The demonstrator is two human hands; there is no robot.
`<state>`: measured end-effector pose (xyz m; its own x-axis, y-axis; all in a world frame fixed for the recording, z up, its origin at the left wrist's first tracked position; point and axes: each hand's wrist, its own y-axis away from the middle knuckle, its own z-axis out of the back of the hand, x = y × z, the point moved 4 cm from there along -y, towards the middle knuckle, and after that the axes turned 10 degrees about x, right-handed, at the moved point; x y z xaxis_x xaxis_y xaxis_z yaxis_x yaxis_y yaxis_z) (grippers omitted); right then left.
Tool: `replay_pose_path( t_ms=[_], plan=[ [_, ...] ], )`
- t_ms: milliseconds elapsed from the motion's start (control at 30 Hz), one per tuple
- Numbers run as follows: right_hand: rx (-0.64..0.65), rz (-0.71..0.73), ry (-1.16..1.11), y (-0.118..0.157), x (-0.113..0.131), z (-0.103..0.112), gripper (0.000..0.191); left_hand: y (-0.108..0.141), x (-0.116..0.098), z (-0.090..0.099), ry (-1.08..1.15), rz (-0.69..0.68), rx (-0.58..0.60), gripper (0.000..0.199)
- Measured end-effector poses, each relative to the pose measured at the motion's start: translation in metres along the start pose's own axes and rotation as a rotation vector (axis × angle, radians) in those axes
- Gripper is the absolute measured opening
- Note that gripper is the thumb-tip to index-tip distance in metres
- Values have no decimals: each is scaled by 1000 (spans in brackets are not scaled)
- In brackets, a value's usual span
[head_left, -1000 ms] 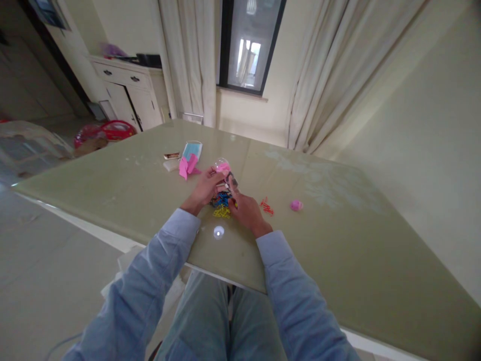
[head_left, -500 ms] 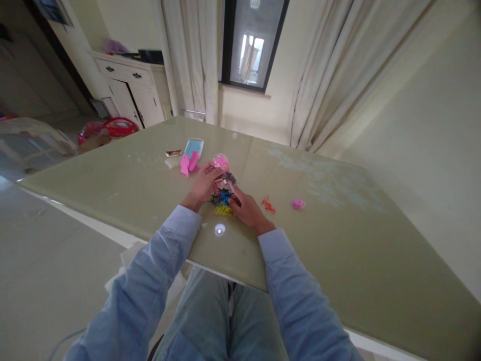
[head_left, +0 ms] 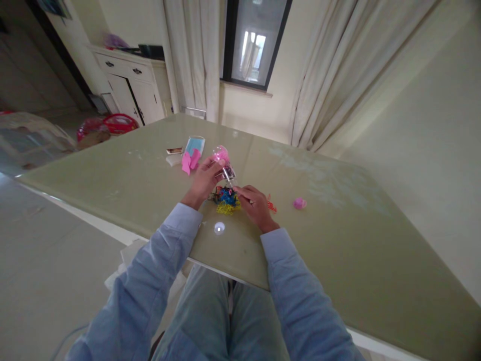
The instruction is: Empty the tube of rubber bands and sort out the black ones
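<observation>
Left fingers (head_left: 218,166) clasp a clear-and-pink item (head_left: 221,153); right fingers (head_left: 246,191) curl just beside it (their hold is unclear).

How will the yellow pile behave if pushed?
The yellow pile probably spreads rather than moving as one: it looks like many thin pieces. It may drag some blue pieces along, since they seem to touch it. It likely slides easily; the table looks glossy.

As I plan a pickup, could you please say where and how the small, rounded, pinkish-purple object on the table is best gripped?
Probably pinch the rounded object across its middle, coming from above with the right hand, the nearer one: it sits low on the glossy olive-green tabletop, apart from the thin orange-red pieces, and shows no handle.
</observation>
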<state>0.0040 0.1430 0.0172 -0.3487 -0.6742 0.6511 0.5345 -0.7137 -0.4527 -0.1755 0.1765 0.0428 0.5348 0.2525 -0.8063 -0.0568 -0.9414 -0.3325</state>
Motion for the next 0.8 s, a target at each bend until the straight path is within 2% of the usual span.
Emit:
replay_pose_path(
  t_ms=[167,233,267,333,433,467,567,700,800],
  plan=[
    [-272,-105,-136,0,-4,12,25,0,8,-1,-76,23,18,34],
    [-336,-136,-259,-1,-4,10,43,1,10,-5,-149,9,74,37],
    [-334,-146,-331,-2,-3,6,58,1,10,-8,-176,1,111,40],
    [-236,-166,-478,-5,-2,-7,83,2,11,-13,-200,-2,182,46],
    [-41,-195,-620,-8,-1,-28,102,3,11,-16,-203,-3,210,50],
    [-39,-209,-629,-9,-1,-31,105,3,11,-16,-203,-9,202,51],
    [-139,-260,-621,-8,-6,-29,108,3,10,-13,-191,-16,181,50],
    [-57,-232,-711,-11,-4,-29,106,2,12,-11,-183,-9,195,50],
    [-145,-276,-659,-10,-6,-25,106,1,13,-10,-181,-5,190,50]
  ],
)
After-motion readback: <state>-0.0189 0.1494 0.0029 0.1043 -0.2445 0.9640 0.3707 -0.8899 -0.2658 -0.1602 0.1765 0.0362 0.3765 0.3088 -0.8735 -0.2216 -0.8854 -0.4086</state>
